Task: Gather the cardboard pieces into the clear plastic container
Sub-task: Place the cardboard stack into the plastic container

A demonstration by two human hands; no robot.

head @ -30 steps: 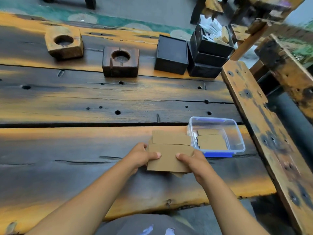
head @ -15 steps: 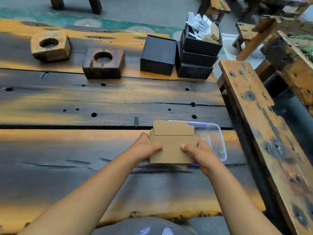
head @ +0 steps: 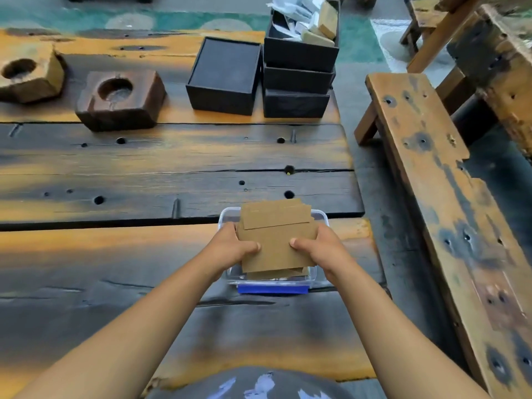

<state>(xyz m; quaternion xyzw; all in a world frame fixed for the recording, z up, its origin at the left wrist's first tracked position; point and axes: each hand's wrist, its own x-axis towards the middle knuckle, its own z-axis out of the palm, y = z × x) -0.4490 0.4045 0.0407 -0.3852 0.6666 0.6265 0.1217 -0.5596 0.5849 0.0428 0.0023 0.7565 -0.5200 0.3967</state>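
Observation:
A stack of brown cardboard pieces is held flat between both hands, directly over the clear plastic container. My left hand grips the stack's left edge, thumb on top. My right hand grips the right edge the same way. The container sits on the wooden table near its right end, with a blue strip along its near side. The stack hides most of the container's inside; only its rim corners and front wall show.
Far side of the table: two wooden blocks with round hollows, a black box and stacked black boxes holding paper scraps. A wooden bench runs along the right, across a gap.
Both hands carried the cardboard stack rightward from the table beside the container to a spot right over it. The view shifted toward the right end of the table.

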